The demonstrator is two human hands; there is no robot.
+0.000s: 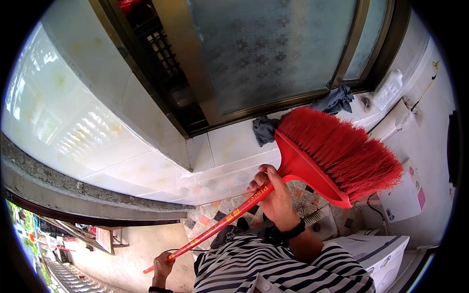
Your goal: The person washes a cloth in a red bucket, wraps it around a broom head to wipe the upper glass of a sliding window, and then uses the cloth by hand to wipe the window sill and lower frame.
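A red plastic broom slants across the head view, its bristles raised at the upper right in front of the window sill. My right hand grips the top of its red handle, just below the head. Lower down, near the handle's far end, my left hand is closed around the shaft. Behind the bristles, a dark grey cloth lies on the white tiled sill. Another dark cloth rests against the window frame, partly covered by the broom.
A sliding window with frosted glass is ahead, partly open at left. On the right are a translucent plastic jug, a white wall-mounted box and a white appliance. A tiled wall corner juts out at left above patterned floor tiles.
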